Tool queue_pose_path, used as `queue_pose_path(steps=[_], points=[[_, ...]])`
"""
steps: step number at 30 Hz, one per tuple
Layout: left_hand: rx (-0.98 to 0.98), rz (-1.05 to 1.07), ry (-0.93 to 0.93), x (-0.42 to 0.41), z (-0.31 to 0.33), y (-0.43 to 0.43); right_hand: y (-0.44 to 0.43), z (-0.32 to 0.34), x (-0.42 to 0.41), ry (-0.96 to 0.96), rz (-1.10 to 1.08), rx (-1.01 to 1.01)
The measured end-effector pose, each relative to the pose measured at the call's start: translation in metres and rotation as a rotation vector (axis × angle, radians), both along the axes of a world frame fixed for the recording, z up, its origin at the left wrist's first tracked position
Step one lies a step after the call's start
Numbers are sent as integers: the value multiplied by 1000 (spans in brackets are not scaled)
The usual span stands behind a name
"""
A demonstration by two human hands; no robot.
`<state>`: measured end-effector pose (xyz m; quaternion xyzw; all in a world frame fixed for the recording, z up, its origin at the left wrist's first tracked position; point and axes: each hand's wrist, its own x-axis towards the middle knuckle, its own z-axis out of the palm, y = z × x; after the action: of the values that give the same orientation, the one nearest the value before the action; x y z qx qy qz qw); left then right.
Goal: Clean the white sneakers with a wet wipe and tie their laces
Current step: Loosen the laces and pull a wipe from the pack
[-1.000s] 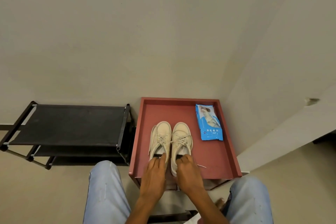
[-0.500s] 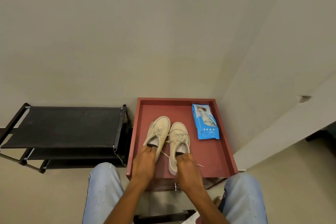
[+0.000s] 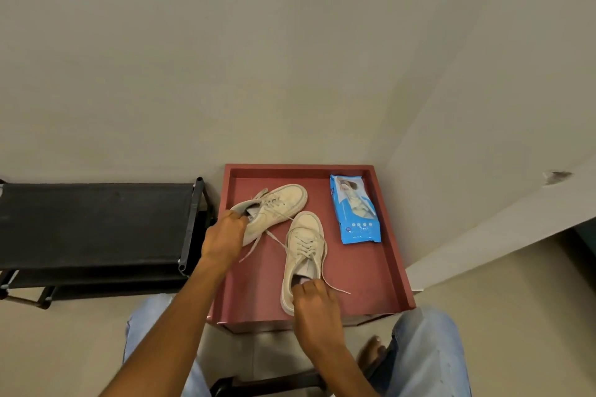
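Head view: left grip [image 3: 224,240], right grip [image 3: 314,303] hold sneakers [image 3: 303,245].

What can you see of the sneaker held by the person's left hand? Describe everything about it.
The left sneaker is off-white with a thick pale sole, soft-looking upper and untied laces trailing over the red tray. It is angled, toe pointing away and rightward. The left hand grips its heel opening. Its body is clear of the right sneaker.

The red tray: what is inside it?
One sneaker lies flat in the red tray, the right hand gripping its heel, a blue wipes pack beside it. The left hand grips the other sneaker, tilted, over the tray's left side. Both heels are covered by the hands.
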<state>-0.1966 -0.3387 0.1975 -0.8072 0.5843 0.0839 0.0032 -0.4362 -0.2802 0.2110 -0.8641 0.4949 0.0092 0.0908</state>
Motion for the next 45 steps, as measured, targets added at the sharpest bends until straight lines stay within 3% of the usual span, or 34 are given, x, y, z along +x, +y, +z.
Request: queue_pose_path(steps=[7,14,16,19,22,26,37,41,45], points=[[-156,-12,0,-15,3,0,13,-2,21,32,24,32],[-413,105,376,-65,-15,73,4,5,35,-375,212,247],[-466,153,466,-81,-18,93,-4,3,26,-500,133,245],[-437,137,525,-97,-26,110,-22,4,4,-608,-167,174],[-371,50,509,-107,-41,118,-41,2,-19,-557,-391,163],[-291,92,534,-104,-56,121,-59,-20,-42,-502,-548,294],[-328,52,510,-98,-55,118,-88,-37,-14,-404,-456,289],[-320,49,509,-98,-55,119,-95,-27,-9,-280,-406,264],[-326,58,517,-98,-52,119,-109,3,0,-472,-376,286]])
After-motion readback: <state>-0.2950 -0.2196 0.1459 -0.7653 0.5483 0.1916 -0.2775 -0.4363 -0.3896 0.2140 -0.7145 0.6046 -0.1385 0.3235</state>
